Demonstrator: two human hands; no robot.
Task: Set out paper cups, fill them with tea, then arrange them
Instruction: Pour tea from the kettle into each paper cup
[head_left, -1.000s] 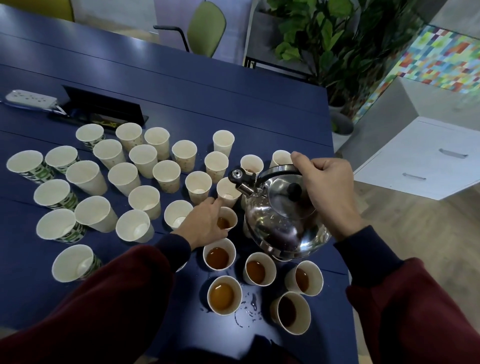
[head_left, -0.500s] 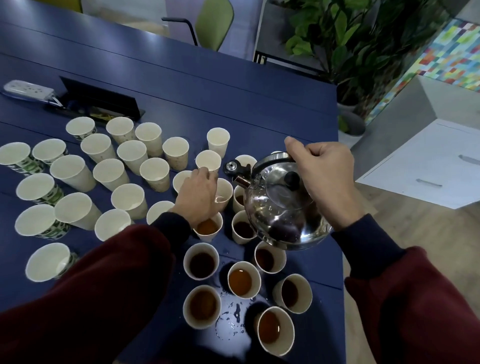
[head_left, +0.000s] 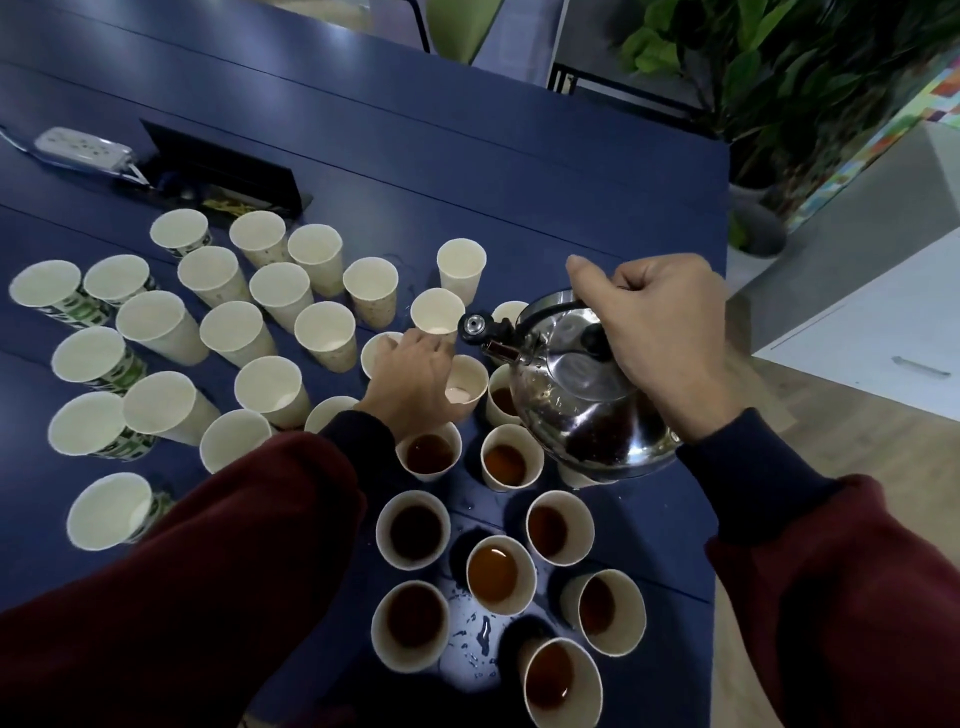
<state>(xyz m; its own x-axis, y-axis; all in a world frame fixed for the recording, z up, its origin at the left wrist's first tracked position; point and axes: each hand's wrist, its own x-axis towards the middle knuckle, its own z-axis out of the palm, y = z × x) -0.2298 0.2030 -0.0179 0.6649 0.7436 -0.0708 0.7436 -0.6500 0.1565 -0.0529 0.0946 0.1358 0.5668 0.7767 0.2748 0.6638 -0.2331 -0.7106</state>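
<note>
Some ten filled cups (head_left: 500, 572) packed at the worktop's (head_left: 467, 156) near right corner, left fingers (head_left: 405, 345) round an empty cup (head_left: 467, 382), right fingers (head_left: 631, 283) clamped on the tilted kettle (head_left: 582, 410), liable to topple neighbours.

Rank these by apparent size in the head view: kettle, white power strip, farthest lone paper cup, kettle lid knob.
1. Kettle, clearly largest.
2. Power strip and paper cup look about alike; the strip lies farther off, so unranked.
3. Lid knob, smallest.
</note>
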